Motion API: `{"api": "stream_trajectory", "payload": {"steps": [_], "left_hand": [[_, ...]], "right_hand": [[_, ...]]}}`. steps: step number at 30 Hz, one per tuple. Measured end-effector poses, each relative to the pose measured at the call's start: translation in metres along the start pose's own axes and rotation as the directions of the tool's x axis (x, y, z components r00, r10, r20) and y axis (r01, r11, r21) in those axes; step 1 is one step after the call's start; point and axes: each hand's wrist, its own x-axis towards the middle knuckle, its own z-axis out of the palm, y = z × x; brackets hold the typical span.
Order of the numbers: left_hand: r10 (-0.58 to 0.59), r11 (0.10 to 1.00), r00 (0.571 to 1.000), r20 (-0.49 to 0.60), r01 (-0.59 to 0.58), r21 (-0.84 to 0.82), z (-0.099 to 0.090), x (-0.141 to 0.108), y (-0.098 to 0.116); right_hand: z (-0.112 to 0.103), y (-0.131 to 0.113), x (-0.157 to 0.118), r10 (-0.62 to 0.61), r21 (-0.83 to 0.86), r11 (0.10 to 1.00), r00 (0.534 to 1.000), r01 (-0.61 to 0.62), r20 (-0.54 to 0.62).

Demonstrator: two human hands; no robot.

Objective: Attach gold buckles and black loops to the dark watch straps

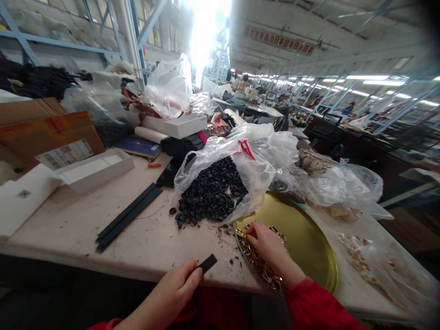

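Observation:
My left hand (pixel 184 282) is closed around a black strap (pixel 208 263), with its squared end sticking out past the thumb, just over the table's front edge. Over the left rim of a round gold tray (pixel 302 229), my right hand (pixel 270 245) has its fingers pinched among gold metal buckles (pixel 263 268). A buckle shows at those fingertips, partly covered by them. Behind both hands, an open clear plastic bag (pixel 254 183) spills out a heap of small black loops (pixel 209 197). Two long black strips (pixel 129 215) lie on the table to the left.
A white box (pixel 98 169) and a cardboard box (pixel 51 133) stand at the left. An orange-handled tool (pixel 154 165) lies near a blue book (pixel 137 145). More plastic bags (pixel 343 185) crowd the right side, one holding gold pieces (pixel 359 252). Dark scraps dot the table (pixel 154 247).

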Motion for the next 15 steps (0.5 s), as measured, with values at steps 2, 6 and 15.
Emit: {"api": "stream_trajectory", "payload": {"steps": [2,6,15], "left_hand": [[-0.004,0.998,1.0,0.022,0.003,0.069,-0.001,0.004,0.008],[0.059,0.986,0.997,-0.042,-0.051,0.157,0.002,0.01,0.023],[0.127,0.954,0.966,-0.225,-0.056,0.294,0.002,-0.02,0.025]], "right_hand": [[0.0,-0.004,-0.004,0.007,0.039,0.999,1.0,-0.007,-0.008],[-0.003,-0.027,-0.022,-0.008,0.188,0.982,1.0,0.008,0.0],[0.01,-0.072,-0.067,-0.121,0.717,0.697,0.988,0.013,0.1]]}}
